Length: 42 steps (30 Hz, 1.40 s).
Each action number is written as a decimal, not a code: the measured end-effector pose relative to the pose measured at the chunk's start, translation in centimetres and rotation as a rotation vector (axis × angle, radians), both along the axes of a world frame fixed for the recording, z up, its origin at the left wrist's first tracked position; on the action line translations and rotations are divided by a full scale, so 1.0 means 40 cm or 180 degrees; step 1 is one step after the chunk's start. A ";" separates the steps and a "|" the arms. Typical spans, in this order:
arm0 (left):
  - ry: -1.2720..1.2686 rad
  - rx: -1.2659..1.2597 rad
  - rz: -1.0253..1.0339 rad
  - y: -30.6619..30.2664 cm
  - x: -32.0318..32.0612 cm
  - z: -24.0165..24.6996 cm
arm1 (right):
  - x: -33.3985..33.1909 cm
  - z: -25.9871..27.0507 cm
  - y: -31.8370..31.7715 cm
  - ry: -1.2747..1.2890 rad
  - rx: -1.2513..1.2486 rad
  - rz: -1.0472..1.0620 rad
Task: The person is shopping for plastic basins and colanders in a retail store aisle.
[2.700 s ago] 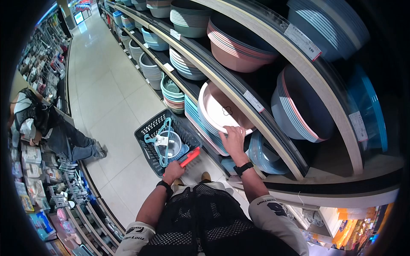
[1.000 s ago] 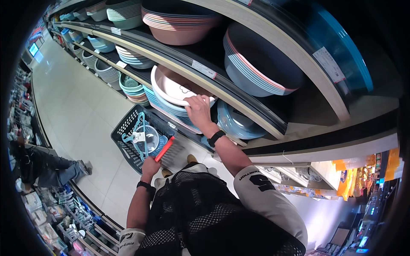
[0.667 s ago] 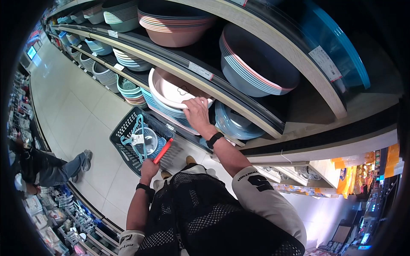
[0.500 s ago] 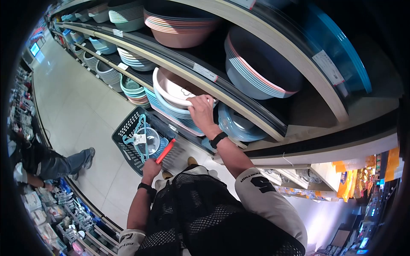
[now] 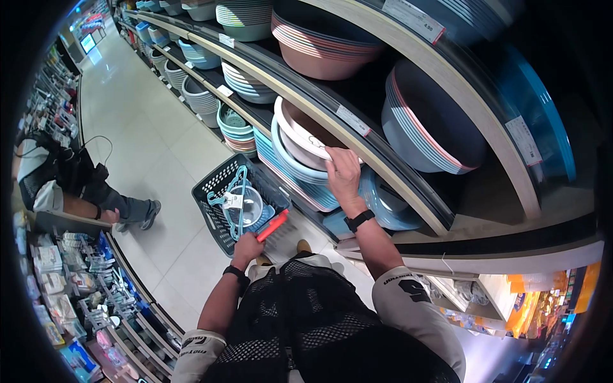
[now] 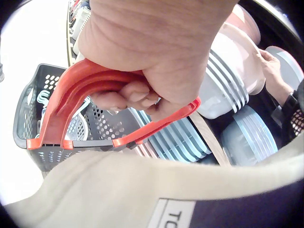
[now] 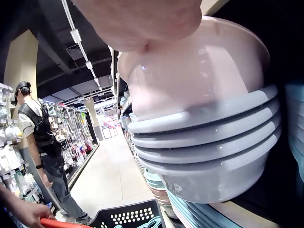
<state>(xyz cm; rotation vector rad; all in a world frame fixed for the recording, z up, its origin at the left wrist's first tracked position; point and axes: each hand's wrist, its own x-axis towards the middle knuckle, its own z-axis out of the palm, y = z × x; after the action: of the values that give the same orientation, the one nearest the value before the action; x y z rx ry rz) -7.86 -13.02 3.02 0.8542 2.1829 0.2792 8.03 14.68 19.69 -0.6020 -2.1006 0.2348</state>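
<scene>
My right hand [image 5: 345, 172] grips the front rim of a pale pink plastic basin [image 5: 300, 137], a small flower outline printed inside it. Its front is raised and tilted over a stack of grey-blue basins [image 7: 204, 161], with its lower part still inside the top one. In the left wrist view the right fingers [image 6: 270, 66] curl over that rim. My left hand [image 5: 246, 247] is wrapped around the red handle [image 6: 71, 95] of a dark grey shopping basket [image 5: 217, 220]. Light-blue hangers [image 5: 240, 175] with a white tag lie in it above a clear round container [image 5: 252, 205].
Shelves of nested basins rise at the right, including a pink stack [image 5: 325, 54] and a grey stack [image 5: 421, 127]. The shelf edge [image 5: 306, 96] runs close above the pale pink basin. Another person [image 5: 96, 191] stands across the tiled aisle [image 5: 147, 140] by hanging goods.
The pale pink basin's front rim has been raised off the grey-blue stack and tilted by my right hand. My left hand keeps hold of the basket handle. The head view has swung.
</scene>
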 end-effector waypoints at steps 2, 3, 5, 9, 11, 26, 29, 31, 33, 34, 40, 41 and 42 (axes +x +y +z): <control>-0.0025 -0.0022 -0.0016 0.000 0.000 -0.001 | -0.001 0.013 -0.007 0.0002 0.0055 0.0017; -0.0017 -0.0030 -0.0011 -0.002 0.000 0.000 | -0.002 0.017 -0.013 -0.0031 0.0059 -0.0003; -0.0088 0.0014 0.0020 -0.001 -0.001 0.002 | -0.002 0.016 -0.018 -0.0057 0.0066 -0.0013; 0.0019 0.0027 -0.0038 -0.003 -0.004 -0.006 | -0.004 0.012 -0.021 0.0082 -0.0012 -0.0095; 0.0044 0.0048 -0.0166 -0.004 -0.008 -0.008 | -0.006 0.012 -0.025 0.0107 -0.0053 -0.0087; -0.2990 0.2142 0.1174 0.357 -0.008 0.201 | -0.050 0.034 -0.081 0.0093 -0.0227 -0.0311; -0.3263 0.2107 0.1301 0.376 -0.005 0.192 | -0.055 0.039 -0.103 0.0036 -0.0301 -0.0327; -0.3278 0.2109 0.1249 0.378 -0.011 0.178 | -0.061 0.038 -0.122 0.0036 -0.0330 -0.0302; -0.3391 0.2115 0.1344 0.377 -0.004 0.176 | -0.064 0.046 -0.146 -0.0034 -0.0334 -0.0224; -0.3390 0.2117 0.1333 0.375 0.000 0.173 | -0.064 0.052 -0.158 -0.0029 -0.0328 -0.0231; -0.3366 0.2296 0.1382 0.355 0.029 0.134 | -0.067 0.090 -0.185 -0.0074 -0.0277 0.0154; -0.3367 0.2297 0.1373 0.353 0.036 0.129 | -0.066 0.105 -0.188 -0.0071 -0.0272 0.0148; -0.3492 0.2316 0.1377 0.355 0.041 0.119 | -0.066 0.122 -0.193 -0.0033 -0.0234 0.0232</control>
<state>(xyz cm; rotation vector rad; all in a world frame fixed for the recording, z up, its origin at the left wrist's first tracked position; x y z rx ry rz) -6.24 1.18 7.79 0.3706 1.1528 1.4334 5.37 6.97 24.57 -0.5716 -2.1336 0.3520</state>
